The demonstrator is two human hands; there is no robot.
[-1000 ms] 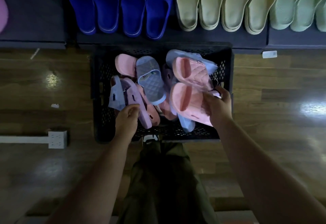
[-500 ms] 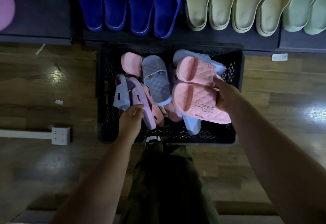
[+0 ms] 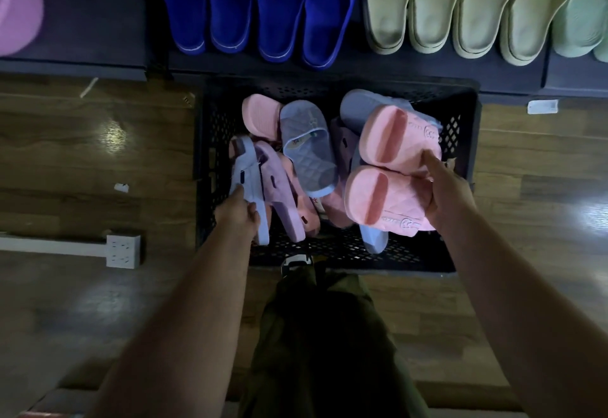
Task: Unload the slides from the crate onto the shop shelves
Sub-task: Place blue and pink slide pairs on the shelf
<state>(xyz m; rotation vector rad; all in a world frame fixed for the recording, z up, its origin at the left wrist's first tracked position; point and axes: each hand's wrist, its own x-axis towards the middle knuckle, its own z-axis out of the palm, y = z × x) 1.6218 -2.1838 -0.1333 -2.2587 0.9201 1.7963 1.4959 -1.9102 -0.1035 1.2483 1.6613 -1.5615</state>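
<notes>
right hand | pink pair turned level (raised) | left hand shifted onto pale slide

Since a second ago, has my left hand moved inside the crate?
Yes. The left hand shifted toward the left wall of the crate and now grips the pale blue slide.

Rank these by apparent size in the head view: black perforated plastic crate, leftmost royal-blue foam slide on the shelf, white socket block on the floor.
Largest: black perforated plastic crate.
Then leftmost royal-blue foam slide.
Smallest: white socket block.
All clearly differ in this view.
</notes>
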